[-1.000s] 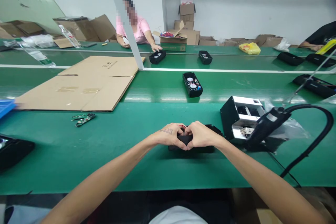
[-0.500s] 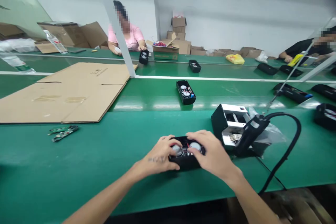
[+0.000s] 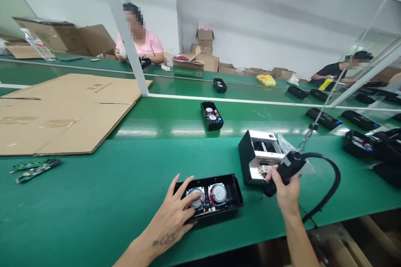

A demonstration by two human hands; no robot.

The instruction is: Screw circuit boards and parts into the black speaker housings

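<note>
My left hand (image 3: 172,217) lies over the near left edge of an open black plastic casing (image 3: 208,196), its fingers spread across the rim and onto the left of two round speakers (image 3: 196,197). Red wires run between the speakers. My right hand (image 3: 285,185) grips a black corded handheld power tool, probably an electric screwdriver (image 3: 288,167), beside a silver-and-black metal box (image 3: 258,156). The tool's tip is hidden by my hand.
The tool's black cable (image 3: 328,187) curves right, and a thin hanging wire (image 3: 326,108) rises from a hook. A cardboard sheet (image 3: 69,112) and green circuit boards (image 3: 34,171) lie left on the green bench. Other black casings stand beyond, with co-workers at the far side.
My right hand has left the casing and now grips the tool. My hands have come apart, the casing lies open to view, and the view has swung left.
</note>
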